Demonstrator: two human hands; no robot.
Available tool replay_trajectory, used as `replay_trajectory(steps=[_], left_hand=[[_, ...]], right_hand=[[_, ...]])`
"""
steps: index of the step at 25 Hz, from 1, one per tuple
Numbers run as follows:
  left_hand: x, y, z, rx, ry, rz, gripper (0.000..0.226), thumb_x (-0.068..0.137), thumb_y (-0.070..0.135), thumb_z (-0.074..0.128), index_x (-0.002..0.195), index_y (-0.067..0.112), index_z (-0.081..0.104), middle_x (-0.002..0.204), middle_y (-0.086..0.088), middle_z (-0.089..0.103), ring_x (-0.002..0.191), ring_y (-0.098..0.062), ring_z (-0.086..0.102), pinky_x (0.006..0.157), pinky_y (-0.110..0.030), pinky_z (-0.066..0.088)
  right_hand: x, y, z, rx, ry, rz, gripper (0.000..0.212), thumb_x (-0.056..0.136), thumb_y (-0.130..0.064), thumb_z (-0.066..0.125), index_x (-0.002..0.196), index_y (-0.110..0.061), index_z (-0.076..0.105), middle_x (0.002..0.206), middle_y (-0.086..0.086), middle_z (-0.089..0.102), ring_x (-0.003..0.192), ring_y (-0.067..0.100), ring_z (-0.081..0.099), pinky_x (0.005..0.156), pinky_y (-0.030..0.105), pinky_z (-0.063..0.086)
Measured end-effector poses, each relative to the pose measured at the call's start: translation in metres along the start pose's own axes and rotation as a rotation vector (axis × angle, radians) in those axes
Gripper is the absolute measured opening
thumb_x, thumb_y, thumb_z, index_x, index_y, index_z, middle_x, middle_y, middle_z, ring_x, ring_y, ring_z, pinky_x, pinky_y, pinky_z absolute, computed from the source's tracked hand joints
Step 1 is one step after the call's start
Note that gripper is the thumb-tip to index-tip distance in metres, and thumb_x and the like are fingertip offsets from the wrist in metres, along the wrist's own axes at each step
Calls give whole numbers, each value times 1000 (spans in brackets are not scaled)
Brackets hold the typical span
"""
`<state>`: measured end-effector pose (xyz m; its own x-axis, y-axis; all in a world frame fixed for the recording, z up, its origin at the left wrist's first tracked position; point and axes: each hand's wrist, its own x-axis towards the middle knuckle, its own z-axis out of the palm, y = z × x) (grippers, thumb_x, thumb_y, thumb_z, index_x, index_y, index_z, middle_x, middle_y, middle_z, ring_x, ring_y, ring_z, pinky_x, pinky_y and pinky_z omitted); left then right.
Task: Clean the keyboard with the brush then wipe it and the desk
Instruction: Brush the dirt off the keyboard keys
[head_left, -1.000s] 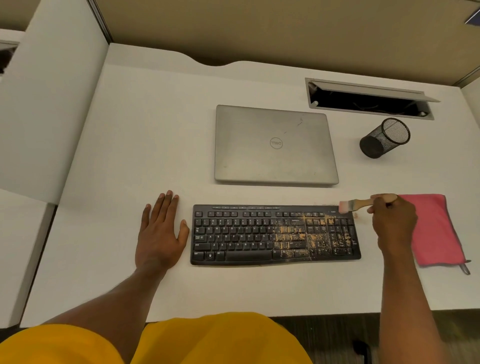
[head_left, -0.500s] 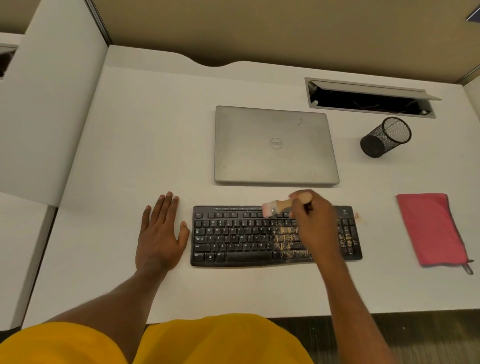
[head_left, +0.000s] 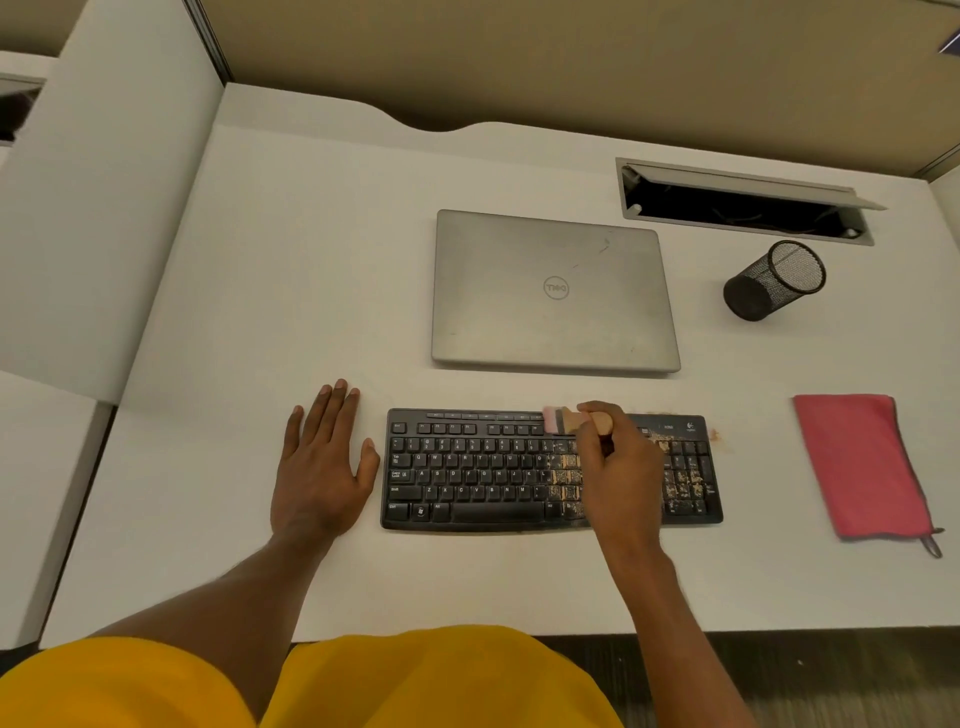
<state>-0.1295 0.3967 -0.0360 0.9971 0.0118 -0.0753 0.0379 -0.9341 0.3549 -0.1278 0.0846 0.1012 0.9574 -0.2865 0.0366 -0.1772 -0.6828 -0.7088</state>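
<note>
Head view: brush (head_left: 569, 421), gripped by right hand (head_left: 618, 467), has been carried leftward over keyboard (head_left: 467, 467), left hand (head_left: 319, 467) spread flat on desk (head_left: 311, 260); crumbs (head_left: 569, 475) remain, brushing judged barely begun.

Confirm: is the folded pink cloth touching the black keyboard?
Apart. The head view shows a strip of bare white desk between the folded pink cloth and the right end of the black keyboard.

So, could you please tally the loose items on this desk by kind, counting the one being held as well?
keyboard: 1
laptop: 1
mesh pen cup: 1
pink cloth: 1
brush, gripped by the right hand: 1
Total: 5
</note>
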Motion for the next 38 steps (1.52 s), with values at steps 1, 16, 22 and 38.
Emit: replay_trajectory(steps=[1, 16, 22, 38], left_hand=[[0, 0, 0, 3, -1, 1, 73, 105, 51, 28, 169, 22, 12, 177, 3, 6, 162, -9, -5, 133, -45, 5], [0, 1, -1, -12, 2, -3, 73, 104, 51, 29, 169, 22, 13, 176, 3, 7, 162, -9, -5, 133, -44, 4], [0, 1, -1, -1, -1, 1, 73, 104, 51, 28, 169, 21, 13, 176, 1, 7, 162, -9, -4, 133, -45, 4], [0, 0, 0, 8, 6, 15, 73, 104, 50, 29, 169, 20, 14, 176, 1, 8, 163, -10, -3, 133, -47, 7]], right_hand=[[-5, 1, 3, 16, -12, -9, 17, 104, -21, 51, 105, -19, 68, 76, -4, 62, 64, 8, 57, 51, 15, 40], [-9, 6, -3, -59, -83, 39, 27, 104, -20, 47, 79, -17, 57, 62, -1, 53, 53, 9, 44, 48, 24, 34], [-8, 4, 1, -73, -46, 22, 26, 104, -21, 48, 84, -13, 61, 65, 0, 55, 55, 16, 49, 48, 25, 34], [-3, 6, -3, -25, -59, 28, 26, 105, -21, 47, 84, -12, 61, 64, 2, 55, 54, 15, 46, 48, 26, 35]])
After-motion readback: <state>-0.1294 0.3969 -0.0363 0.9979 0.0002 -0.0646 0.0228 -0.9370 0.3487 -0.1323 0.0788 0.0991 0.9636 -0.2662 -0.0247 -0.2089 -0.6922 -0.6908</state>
